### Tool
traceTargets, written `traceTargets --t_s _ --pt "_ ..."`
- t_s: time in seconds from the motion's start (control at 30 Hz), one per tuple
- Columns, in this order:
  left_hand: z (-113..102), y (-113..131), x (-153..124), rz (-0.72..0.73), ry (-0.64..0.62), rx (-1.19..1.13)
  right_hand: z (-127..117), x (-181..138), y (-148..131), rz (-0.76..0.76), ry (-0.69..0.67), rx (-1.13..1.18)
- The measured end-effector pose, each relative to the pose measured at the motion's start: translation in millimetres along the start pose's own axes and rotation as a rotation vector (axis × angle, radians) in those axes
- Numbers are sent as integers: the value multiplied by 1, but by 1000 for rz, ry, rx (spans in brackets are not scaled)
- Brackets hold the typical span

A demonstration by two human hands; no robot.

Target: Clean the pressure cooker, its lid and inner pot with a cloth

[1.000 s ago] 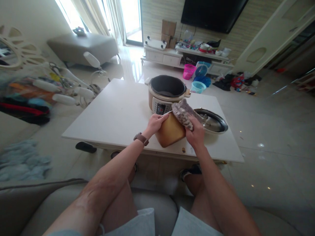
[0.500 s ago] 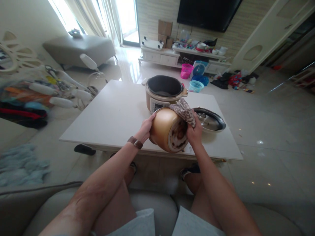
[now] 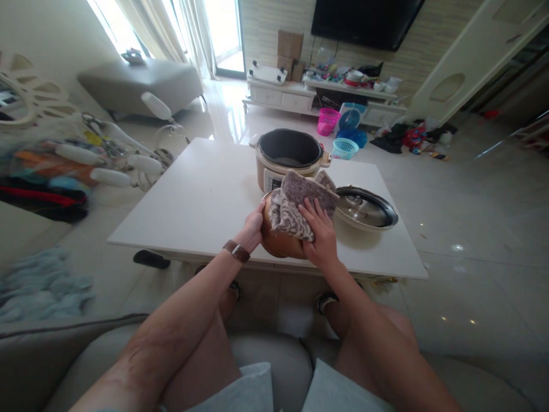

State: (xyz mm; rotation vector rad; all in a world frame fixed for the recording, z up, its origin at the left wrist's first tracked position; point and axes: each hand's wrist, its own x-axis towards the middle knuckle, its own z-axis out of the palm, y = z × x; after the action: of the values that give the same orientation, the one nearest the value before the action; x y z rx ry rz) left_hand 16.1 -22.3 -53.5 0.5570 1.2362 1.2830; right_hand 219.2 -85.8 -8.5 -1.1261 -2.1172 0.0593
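A golden inner pot [image 3: 283, 244] is held tilted above the front edge of the table. My left hand [image 3: 253, 224] is closed on its rim side, thumb near the edge. A brown-and-white patterned cloth [image 3: 295, 191] lies folded over the pot's outer wall and covers much of it. My right hand [image 3: 321, 233] holds the cloth against the pot, fingers spread across the fabric. Behind the pot stands a beige electric cooker [image 3: 261, 163] without a lid, its dark inside showing. To the right a round lid [image 3: 364, 212] lies with its metal underside up.
The white table [image 3: 171, 200] carries the cooker and lid. A lamp with several white shades [image 3: 146, 165] stands to the left. Beyond the table are a pink basket [image 3: 328, 121], a light-blue basket [image 3: 345, 149] and a cluttered TV cabinet [image 3: 278, 98]. A sofa [image 3: 274, 355] is below me.
My right hand has moved left with the cloth, from the pot's base onto its side wall. The stained base that showed before is now hidden. My left hand keeps its hold.
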Motion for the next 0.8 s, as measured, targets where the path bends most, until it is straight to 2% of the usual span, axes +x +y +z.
traceTargets --t_s 0.07,0.13,0.3,0.4,0.5,0.63,0.7,0.8 --pt "2 0 -3 -98 40 -113 1 9 20 90 61 25" --pt "1 3 -4 -120 70 -136 4 12 44 203 144 90" --pt "-6 23 -4 69 161 111 13 10 89 586 367 413" --pt "-7 38 -9 142 114 208 16 10 103 742 478 558" --pt "-6 48 -17 214 28 274 15 11 107 721 514 584" --pt "-2 48 -19 263 -61 396 6 15 93 597 503 444" --pt "1 44 -15 264 -98 445 -1 17 78 480 435 374" --pt "3 38 -6 278 -122 477 -13 21 56 205 237 259"
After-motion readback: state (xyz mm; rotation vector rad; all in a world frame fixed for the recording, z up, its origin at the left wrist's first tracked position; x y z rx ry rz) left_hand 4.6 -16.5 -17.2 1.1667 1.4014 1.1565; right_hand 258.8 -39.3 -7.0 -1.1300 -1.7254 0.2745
